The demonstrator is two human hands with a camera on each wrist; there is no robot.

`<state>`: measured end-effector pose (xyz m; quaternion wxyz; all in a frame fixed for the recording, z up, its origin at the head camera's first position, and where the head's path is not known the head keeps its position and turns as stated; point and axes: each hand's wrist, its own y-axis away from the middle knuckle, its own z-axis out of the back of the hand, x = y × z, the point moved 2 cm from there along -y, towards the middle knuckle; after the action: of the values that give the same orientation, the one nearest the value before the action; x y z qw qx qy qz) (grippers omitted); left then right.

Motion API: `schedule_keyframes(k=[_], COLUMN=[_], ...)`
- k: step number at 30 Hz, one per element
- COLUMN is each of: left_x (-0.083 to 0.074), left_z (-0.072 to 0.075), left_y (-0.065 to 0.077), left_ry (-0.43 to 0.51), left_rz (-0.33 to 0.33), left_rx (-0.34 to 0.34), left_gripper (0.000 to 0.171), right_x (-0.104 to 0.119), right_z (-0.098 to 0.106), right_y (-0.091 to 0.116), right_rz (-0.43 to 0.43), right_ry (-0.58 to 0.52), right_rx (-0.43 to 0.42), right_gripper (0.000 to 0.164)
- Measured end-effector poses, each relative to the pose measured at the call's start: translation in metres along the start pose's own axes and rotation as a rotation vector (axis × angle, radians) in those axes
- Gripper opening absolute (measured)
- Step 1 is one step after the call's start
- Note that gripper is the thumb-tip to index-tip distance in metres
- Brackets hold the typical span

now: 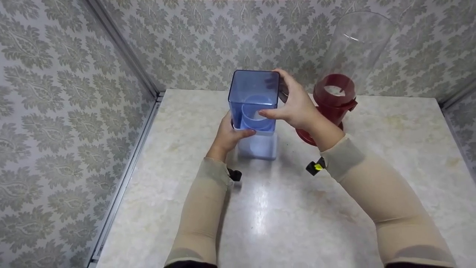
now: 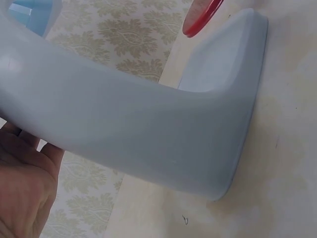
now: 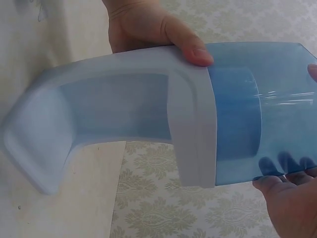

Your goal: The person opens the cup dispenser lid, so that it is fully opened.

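A see-through blue square container (image 1: 253, 85) sits on top of a pale, C-shaped dispenser stand (image 1: 258, 147), whose foot is on the table. My right hand (image 1: 297, 106) grips the container from the right, thumb on its front face and fingers round the far side. Lower down, my left hand (image 1: 225, 137) holds the stand's upper part near the seam, its thumb at the front edge. In the right wrist view, a round blue collar (image 3: 237, 111) shows inside the container, above the stand's rim. The left wrist view shows the stand's curved back (image 2: 124, 114) beside the left hand (image 2: 25, 183).
A red dispenser base (image 1: 333, 108) stands behind the right forearm, with a tall clear cylinder (image 1: 357, 44) upright on it. The pale table (image 1: 178, 208) meets patterned walls at the back and on the left, with a metal strip (image 1: 126, 178) along the left edge.
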<state>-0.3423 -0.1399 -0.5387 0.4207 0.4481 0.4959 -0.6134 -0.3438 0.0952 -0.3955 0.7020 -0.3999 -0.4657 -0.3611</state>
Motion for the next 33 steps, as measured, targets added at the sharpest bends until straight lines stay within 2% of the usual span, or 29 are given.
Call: schedule_keyframes(k=[6, 15, 19, 25, 33], left_x=[-0.001, 0.0, 0.002, 0.004, 0.004], left_z=[0.002, 0.006, 0.006, 0.003, -0.001], left_y=[0.002, 0.001, 0.001, 0.0, -0.001], left_ry=[0.005, -0.017, -0.009, -0.008, 0.047], left_rz=[0.006, 0.035, 0.062, 0.036, 0.035], left_rx=[0.007, -0.007, -0.02, -0.004, -0.009], left_gripper=[0.131, 0.139, 0.135, 0.113, 0.112], right_x=[0.004, 0.021, 0.021, 0.025, 0.043], right_z=[-0.001, 0.001, 0.002, 0.01, 0.024], right_y=[0.003, -0.002, -0.003, -0.004, -0.011], right_rz=[0.002, 0.008, -0.009, -0.014, 0.008], right_ry=[0.009, 0.067, 0.076, 0.022, -0.045], right_rx=[0.002, 0.007, 0.002, -0.052, -0.062], right_gripper=[0.101, 0.108, 0.108, 0.104, 0.099])
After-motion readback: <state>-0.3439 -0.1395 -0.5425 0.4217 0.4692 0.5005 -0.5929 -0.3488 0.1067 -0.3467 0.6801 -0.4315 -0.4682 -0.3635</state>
